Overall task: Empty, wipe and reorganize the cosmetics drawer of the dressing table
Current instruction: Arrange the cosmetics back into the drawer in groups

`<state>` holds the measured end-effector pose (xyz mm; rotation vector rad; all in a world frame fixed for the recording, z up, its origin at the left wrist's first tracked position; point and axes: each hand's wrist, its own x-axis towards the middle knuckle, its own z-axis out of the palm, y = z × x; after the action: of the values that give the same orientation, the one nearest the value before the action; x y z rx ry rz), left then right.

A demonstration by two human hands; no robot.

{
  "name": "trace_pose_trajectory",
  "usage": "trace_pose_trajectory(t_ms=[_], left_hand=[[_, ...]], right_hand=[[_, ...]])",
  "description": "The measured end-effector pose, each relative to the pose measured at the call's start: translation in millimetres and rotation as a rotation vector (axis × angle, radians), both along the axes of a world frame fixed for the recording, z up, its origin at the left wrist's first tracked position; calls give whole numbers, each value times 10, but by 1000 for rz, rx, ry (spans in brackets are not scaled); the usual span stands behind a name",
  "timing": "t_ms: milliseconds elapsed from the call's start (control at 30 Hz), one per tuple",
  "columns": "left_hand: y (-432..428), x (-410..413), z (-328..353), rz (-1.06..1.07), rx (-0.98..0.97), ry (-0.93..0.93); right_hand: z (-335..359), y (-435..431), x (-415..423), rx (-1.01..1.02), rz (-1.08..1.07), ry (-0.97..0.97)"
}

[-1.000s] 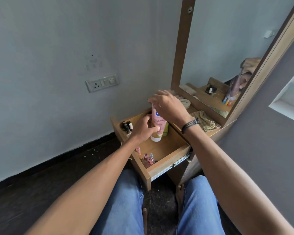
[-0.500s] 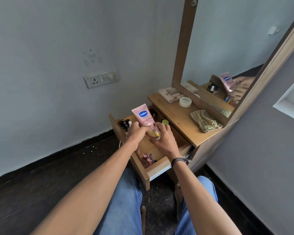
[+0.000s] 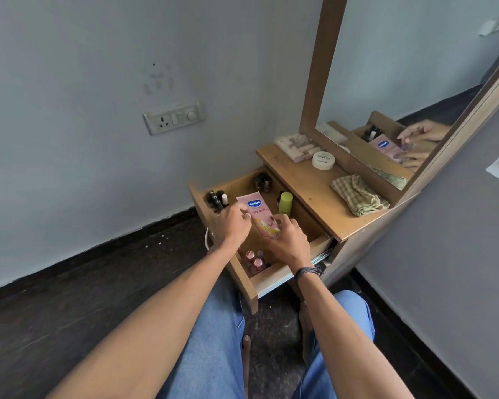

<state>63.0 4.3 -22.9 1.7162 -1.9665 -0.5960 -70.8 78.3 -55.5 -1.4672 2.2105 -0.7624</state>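
Drawer (image 3: 280, 277) of the dressing table stands pulled out, below and to the left of the tabletop (image 3: 306, 188). A pink tube (image 3: 256, 209) is held over the middle of the drawer, tilted, its flat crimped end pointing far-left. The left hand (image 3: 232, 226) pinches the tube's left edge with curled fingertips. The right hand (image 3: 288, 243) has thumb and fingers curled round the tube's near, cap end; a dark wristband (image 3: 307, 272) sits on that wrist. Inside the drawer, a green bottle (image 3: 285, 202) stands upright just right of the tube. Small dark bottles (image 3: 216, 199) are grouped in the far-left corner, and a second dark cluster (image 3: 262, 182) stands against the far wall. Pink-capped bottles (image 3: 254, 260) occupy the near-left corner. On the tabletop lie a white round jar (image 3: 323, 160), a checked cloth (image 3: 357, 195) to its right and a flat palette (image 3: 297, 143) at the far end. The mirror (image 3: 401, 82) behind reflects both hands and the tube.
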Motion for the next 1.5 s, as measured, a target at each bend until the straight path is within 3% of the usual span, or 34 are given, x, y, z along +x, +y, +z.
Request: trace_pose_trajectory(t_ms=[200, 467, 767, 1500], left_hand=[[125, 30, -180, -198, -123, -159], [175, 57, -236, -279, -188, -360], [174, 93, -229, -153, -182, -234], [185, 105, -183, -144, -134, -210]], right_hand=[[-43, -17, 32, 107, 83, 151], [-70, -89, 111, 147, 113, 168], [-93, -116, 140, 156, 151, 138], [-94, -128, 111, 126, 138, 90]])
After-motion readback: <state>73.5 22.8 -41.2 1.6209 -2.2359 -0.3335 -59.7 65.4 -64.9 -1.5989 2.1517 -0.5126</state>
